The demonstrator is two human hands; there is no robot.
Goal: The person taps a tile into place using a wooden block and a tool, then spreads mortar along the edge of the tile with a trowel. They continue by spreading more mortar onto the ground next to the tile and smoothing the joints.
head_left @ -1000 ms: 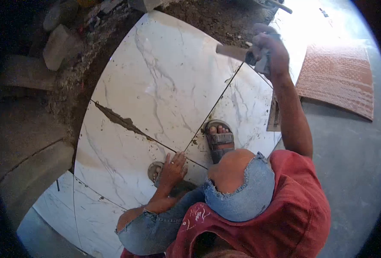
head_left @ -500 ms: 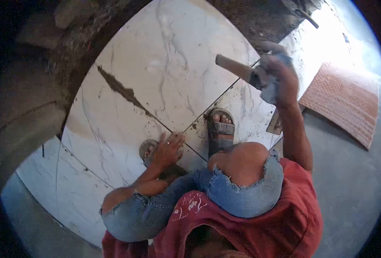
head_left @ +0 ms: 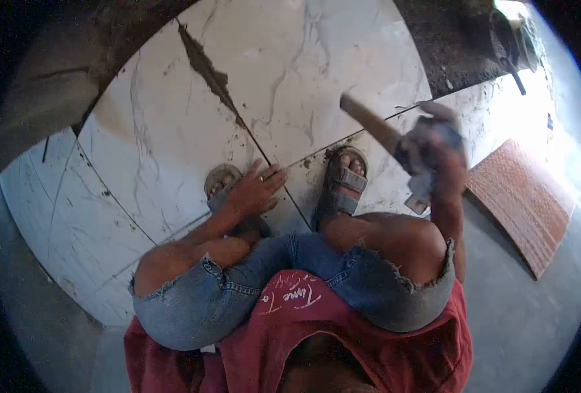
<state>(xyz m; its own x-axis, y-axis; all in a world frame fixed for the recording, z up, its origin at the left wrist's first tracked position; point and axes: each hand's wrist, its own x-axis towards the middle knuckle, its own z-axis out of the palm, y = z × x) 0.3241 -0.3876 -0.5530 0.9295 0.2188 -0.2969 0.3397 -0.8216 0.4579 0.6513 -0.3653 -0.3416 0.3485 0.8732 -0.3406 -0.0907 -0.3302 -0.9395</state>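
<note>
My left hand (head_left: 254,190) lies flat with fingers spread on a white marble-patterned floor tile (head_left: 172,144), beside the joint where tiles meet. To the right, my right hand (head_left: 449,171) is closed around the head end of what looks like a hammer (head_left: 372,124). Its wooden handle points up and left above the tiles. Blur and my fingers hide most of the head. Mortar smears a wedge-shaped gap (head_left: 205,65) between two tiles beyond my left hand.
My sandalled feet (head_left: 344,183) stand on the tiles between my hands. A brown tile (head_left: 523,206), ridged side up, lies at the right on grey floor. Rough dark ground (head_left: 461,46) borders the tiles at the top. A handled object (head_left: 510,49) is at the upper right.
The camera view has shifted, so the tiles appear turned. My right hand, still holding the hammer, appears slightly lower and further right. My left hand stays pressed on the tile.
</note>
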